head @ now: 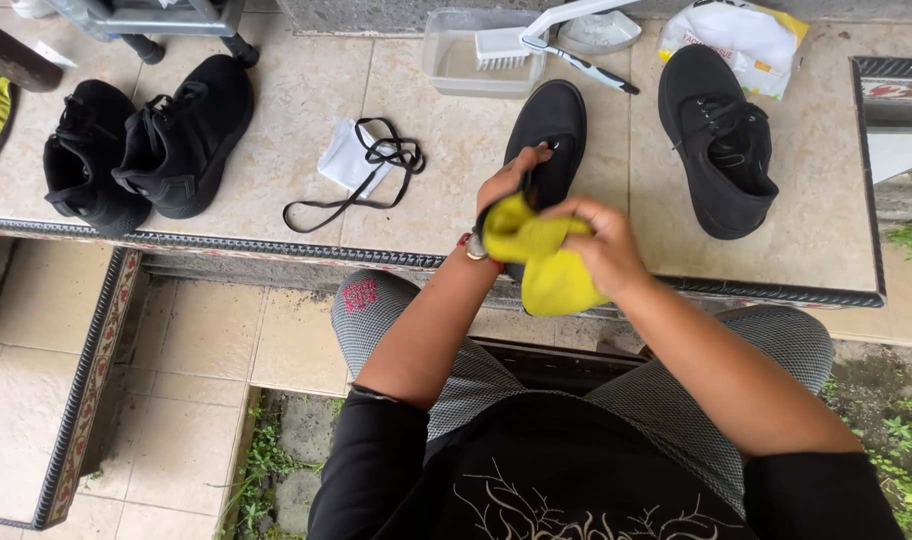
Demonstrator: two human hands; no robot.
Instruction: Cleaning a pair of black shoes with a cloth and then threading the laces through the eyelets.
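Observation:
A black shoe (pixel 551 125) lies on the tiled ledge straight ahead, its heel end toward me. My left hand (pixel 506 180) grips that near end of the shoe. My right hand (pixel 601 245) is closed on a yellow cloth (pixel 541 260), which is bunched between both hands and hangs down over the ledge's edge. A second black shoe (pixel 721 140) with laces rests to the right, apart from my hands.
Two more black shoes (pixel 141 145) stand at the left. A loose black lace (pixel 361 180) lies over a white cloth (pixel 346 160). Behind are a clear tub (pixel 456 65) with a white brush (pixel 506 45), a toothbrush (pixel 581 62) and a yellow-white bag (pixel 746 35).

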